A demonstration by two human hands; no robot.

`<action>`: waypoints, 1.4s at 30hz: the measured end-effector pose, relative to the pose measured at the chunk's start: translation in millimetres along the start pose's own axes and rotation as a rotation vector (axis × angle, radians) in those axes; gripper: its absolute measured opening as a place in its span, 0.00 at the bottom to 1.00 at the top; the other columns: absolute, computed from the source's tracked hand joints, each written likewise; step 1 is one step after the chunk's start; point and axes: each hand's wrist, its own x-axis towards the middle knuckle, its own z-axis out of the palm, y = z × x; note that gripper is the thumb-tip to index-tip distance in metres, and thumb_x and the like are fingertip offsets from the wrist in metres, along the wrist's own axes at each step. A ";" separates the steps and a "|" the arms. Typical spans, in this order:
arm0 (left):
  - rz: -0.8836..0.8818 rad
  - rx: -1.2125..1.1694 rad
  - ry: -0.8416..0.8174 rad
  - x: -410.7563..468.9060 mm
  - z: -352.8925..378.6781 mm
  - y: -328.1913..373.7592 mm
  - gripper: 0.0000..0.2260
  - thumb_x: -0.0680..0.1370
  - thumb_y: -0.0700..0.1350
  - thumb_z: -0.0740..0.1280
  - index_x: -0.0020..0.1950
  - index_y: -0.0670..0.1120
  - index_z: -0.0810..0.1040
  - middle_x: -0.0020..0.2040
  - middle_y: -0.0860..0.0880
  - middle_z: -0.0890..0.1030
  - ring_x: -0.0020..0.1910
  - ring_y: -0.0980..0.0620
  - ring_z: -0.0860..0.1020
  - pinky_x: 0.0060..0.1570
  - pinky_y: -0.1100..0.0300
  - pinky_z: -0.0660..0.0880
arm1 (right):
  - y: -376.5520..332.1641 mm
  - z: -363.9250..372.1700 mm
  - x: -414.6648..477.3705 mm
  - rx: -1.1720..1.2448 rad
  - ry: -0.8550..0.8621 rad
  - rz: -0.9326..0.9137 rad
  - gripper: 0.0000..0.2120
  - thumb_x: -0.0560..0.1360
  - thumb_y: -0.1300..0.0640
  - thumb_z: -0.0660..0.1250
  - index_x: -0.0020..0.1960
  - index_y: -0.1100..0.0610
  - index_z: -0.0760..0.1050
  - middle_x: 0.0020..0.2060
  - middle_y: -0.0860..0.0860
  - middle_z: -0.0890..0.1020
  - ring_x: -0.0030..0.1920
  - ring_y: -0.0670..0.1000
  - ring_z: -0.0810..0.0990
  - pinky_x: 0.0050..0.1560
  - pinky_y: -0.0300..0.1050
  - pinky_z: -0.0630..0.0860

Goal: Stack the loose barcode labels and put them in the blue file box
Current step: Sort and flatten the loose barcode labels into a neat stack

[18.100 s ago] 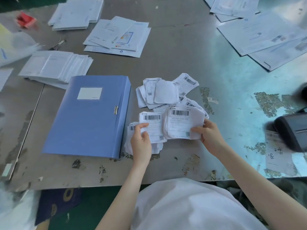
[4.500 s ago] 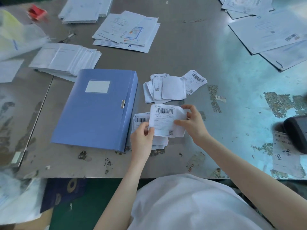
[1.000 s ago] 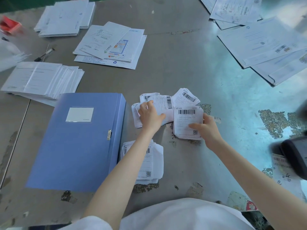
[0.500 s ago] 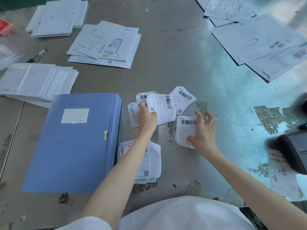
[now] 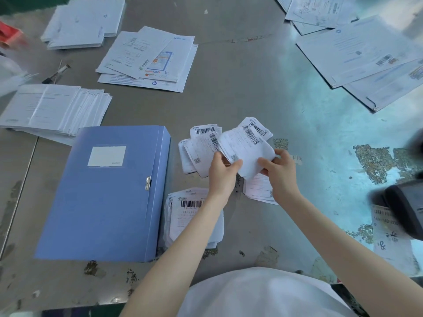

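The blue file box (image 5: 109,193) lies shut on the table, left of centre. A white barcode label (image 5: 246,145) is lifted off the table, pinched by my left hand (image 5: 223,172) at its lower left and my right hand (image 5: 280,170) at its lower right. Behind it several loose labels (image 5: 201,147) lie overlapping. One label (image 5: 261,189) lies flat under my right wrist. A neat pile of labels (image 5: 183,216) rests beside the box's right edge, partly hidden by my left forearm.
Stacks of white papers (image 5: 52,108) lie left of the box, printed envelopes (image 5: 148,60) at the back, more sheets (image 5: 361,56) at the far right. A black device (image 5: 405,209) sits at the right edge on a written slip. A pen (image 5: 56,74) lies far left.
My left hand picked a label from the loose heap and my right hand left the flat label on the table and joined it; both now hold one label raised.
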 end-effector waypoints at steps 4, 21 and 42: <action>-0.001 0.020 -0.062 2.9 1.0 -4.8 0.07 0.75 0.42 0.68 0.49 0.50 0.72 0.48 0.48 0.80 0.49 0.48 0.80 0.51 0.52 0.76 | 2.4 -16.9 9.4 -0.067 0.051 -0.026 0.14 0.71 0.70 0.65 0.54 0.59 0.70 0.40 0.51 0.81 0.42 0.54 0.79 0.46 0.49 0.80; 0.399 0.680 -0.065 59.1 12.0 15.9 0.18 0.76 0.41 0.66 0.64 0.39 0.68 0.64 0.44 0.70 0.61 0.47 0.71 0.56 0.59 0.68 | 13.5 -65.6 20.2 -0.724 -0.038 -0.183 0.18 0.71 0.67 0.59 0.59 0.57 0.71 0.37 0.56 0.75 0.36 0.54 0.71 0.33 0.38 0.69; 0.279 0.615 -0.078 73.1 22.1 36.7 0.05 0.78 0.40 0.62 0.45 0.39 0.70 0.47 0.43 0.77 0.43 0.46 0.73 0.33 0.58 0.65 | 19.8 -59.8 16.9 -1.022 0.065 -0.373 0.18 0.74 0.59 0.66 0.63 0.61 0.71 0.59 0.57 0.70 0.60 0.59 0.67 0.57 0.45 0.66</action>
